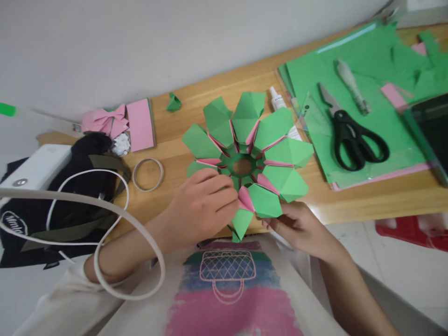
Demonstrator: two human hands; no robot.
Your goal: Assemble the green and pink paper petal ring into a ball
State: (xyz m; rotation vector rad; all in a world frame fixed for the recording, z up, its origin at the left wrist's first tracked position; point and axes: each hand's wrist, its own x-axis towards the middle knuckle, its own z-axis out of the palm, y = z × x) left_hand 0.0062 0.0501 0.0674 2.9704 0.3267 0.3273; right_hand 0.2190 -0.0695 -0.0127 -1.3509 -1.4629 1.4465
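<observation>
A folded paper flower (pixel 276 184) with green petals and pink inner folds is held over the front of the desk, a round hole at its centre. My left hand (pixel 205 205) covers its lower left, fingers closed on a petal near the centre; the fingertips are partly hidden. Under the lower right petals, my right hand (pixel 297 226) supports the flower's edge, with the thumb and fingers curled at the paper's underside. Behind the flower lies a white glue tube (pixel 276 99), partly covered by petals.
Black-handled scissors (pixel 353 135), a pen-like clear tool (pixel 352 86) and a set square (pixel 313 114) lie on green paper sheets (pixel 325 163) at right. Left are a tape roll (pixel 148 174), pink papers (pixel 141 125), a black bag (pixel 94 186) and a looping white cable (pixel 147 228).
</observation>
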